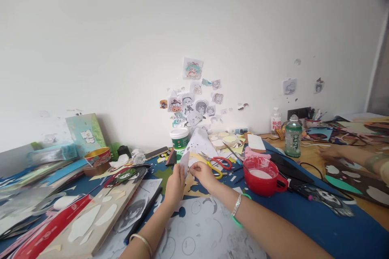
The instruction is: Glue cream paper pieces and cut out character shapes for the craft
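Currently, left hand [175, 186] is grasping a pale grey, narrow paper piece [184, 162], left of the glossy red round cup [258, 187] with side handle. Right hand [203, 175], between paper and cup, has fingertips drawn together by the paper's edge; can't tell if they pinch anything. Red-handled metal scissors [225, 163] lie left of the cup; green-tinted clear bottle [292, 139] stands beyond it, rightward; co-worker's hand [331, 153] farther right of it.

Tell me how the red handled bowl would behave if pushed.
The red handled bowl would probably slide rather than roll, standing upright. Its white contents likely add weight, and the thin stick leaning over its rim might shift.
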Available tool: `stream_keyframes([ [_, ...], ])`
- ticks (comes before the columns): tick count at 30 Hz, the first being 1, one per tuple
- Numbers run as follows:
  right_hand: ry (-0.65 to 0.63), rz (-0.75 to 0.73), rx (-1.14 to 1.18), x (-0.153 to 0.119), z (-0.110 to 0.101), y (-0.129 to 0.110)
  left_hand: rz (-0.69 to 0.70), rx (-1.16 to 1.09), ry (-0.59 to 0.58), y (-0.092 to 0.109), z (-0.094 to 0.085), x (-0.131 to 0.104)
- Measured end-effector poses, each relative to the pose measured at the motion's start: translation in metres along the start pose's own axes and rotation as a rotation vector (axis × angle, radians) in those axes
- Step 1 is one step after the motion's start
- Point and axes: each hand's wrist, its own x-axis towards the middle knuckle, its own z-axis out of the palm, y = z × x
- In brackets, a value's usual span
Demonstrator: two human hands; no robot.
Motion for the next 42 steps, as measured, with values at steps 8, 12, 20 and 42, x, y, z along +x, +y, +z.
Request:
stream_keyframes([
  [8, -0.015, 0.003, 0.101, 0.0, 0.001, -0.003, -0.079, 0.101, 0.108, -0.002, -0.006, 0.009],
  [12, -0.009, 0.06, 0.208, 0.004, -0.002, -0.003, 0.012, 0.089, 0.112, -0.004, -0.01, 0.01],
  [20, 0.062, 0.116, 0.328, 0.006, -0.017, -0.006, 0.217, 0.216, -0.152, -0.005, -0.005, 0.008],
  [42, 0.057, 0.041, 0.352, -0.004, -0.012, -0.025, 0.034, -0.245, -0.124, -0.014, -0.004, 0.021],
])
